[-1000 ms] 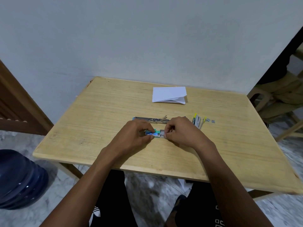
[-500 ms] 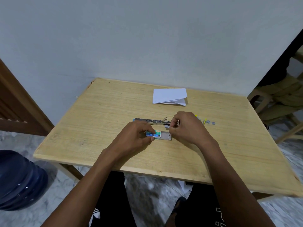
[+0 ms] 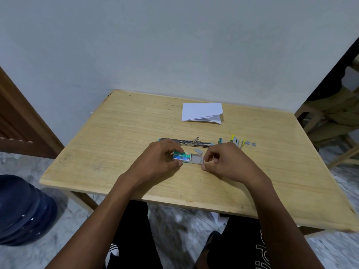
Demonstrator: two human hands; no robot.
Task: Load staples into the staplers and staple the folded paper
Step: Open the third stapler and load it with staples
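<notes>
Head view showed a small staple box (image 3: 182,156) near the middle of the table (image 3: 116,152). It had a green and blue sleeve with white print, and its grey inner tray (image 3: 196,159) stood out to the right. The left hand (image 3: 161,160) gripped the sleeve between thumb and curled fingers. The right hand (image 3: 223,160) pinched the free end of the tray. A short grey strip of staples (image 3: 198,151) lay just behind the tray. Further back lay a long metal stapler (image 3: 186,142), opened flat. The white folded paper (image 3: 202,111) lay near the far edge.
</notes>
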